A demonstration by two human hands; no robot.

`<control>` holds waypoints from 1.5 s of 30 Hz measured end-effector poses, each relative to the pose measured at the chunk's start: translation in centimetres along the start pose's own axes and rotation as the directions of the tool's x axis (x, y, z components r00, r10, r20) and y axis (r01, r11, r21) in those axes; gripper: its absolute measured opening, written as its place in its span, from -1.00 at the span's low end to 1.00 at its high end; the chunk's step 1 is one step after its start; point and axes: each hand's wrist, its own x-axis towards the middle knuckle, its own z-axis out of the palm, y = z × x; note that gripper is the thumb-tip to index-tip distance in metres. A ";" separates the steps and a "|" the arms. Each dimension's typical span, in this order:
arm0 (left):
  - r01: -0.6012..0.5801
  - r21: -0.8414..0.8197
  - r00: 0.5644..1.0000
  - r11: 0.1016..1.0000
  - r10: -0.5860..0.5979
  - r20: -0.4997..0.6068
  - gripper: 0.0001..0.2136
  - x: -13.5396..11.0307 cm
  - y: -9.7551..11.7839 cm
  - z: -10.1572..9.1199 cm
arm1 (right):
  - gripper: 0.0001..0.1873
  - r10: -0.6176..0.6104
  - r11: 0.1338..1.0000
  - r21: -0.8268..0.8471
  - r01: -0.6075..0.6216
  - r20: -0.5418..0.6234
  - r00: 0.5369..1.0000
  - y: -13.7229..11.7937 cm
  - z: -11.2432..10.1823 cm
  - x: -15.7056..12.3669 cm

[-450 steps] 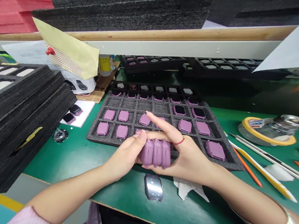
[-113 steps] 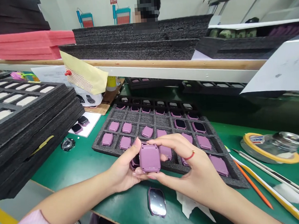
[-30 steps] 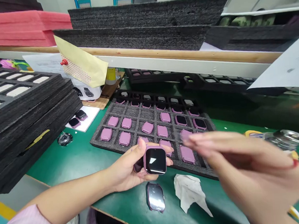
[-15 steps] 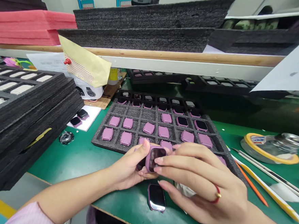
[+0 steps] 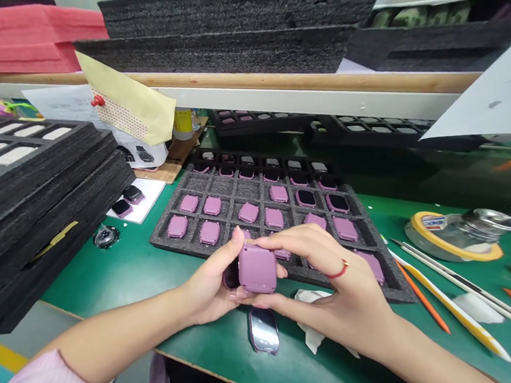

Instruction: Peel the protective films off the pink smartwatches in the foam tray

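A purple smartwatch case [image 5: 257, 268] is between my two hands, its plain purple face turned toward me. My left hand [image 5: 212, 288] grips its left side with the thumb on top, and a second watch with a dark screen [image 5: 231, 275] shows behind it in the same hand. My right hand [image 5: 336, 279] holds the case's right side, forefinger along the top and thumb at the bottom edge. Below my hands a watch with a shiny dark screen [image 5: 264, 330] lies on the green table. Behind them a black foam tray [image 5: 220, 186] holds several purple watch cases.
Crumpled white tissue [image 5: 311, 327] lies under my right hand. To the right are orange and yellow sticks [image 5: 451, 306], a tape roll [image 5: 421, 250] and a glass bottle [image 5: 489, 225]. Stacked foam trays [image 5: 61, 228] stand left. A shelf edge [image 5: 300, 86] crosses above.
The held watch has turned from its dark screen to its plain purple side. My right hand has shifted from fingers across the screen to gripping the case's edges. The view has shifted slightly.
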 end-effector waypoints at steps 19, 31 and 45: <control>-0.005 0.141 0.998 0.990 0.014 -0.066 -0.51 0.1 0.3 0.5 | -0.62 0.374 0.912 -0.155 -0.381 -0.073 0.925 11.0 2.5 6.0; 0.005 0.217 1.000 0.976 -0.003 -0.011 -0.46 0.4 0.1 0.1 | -0.70 0.379 0.924 0.072 -0.376 -0.029 0.925 6.1 0.7 4.1; -0.040 -0.066 0.995 0.997 0.046 0.087 -0.57 0.6 -0.1 0.1 | -0.90 -0.010 0.997 0.079 0.012 -0.016 1.000 0.6 0.7 0.2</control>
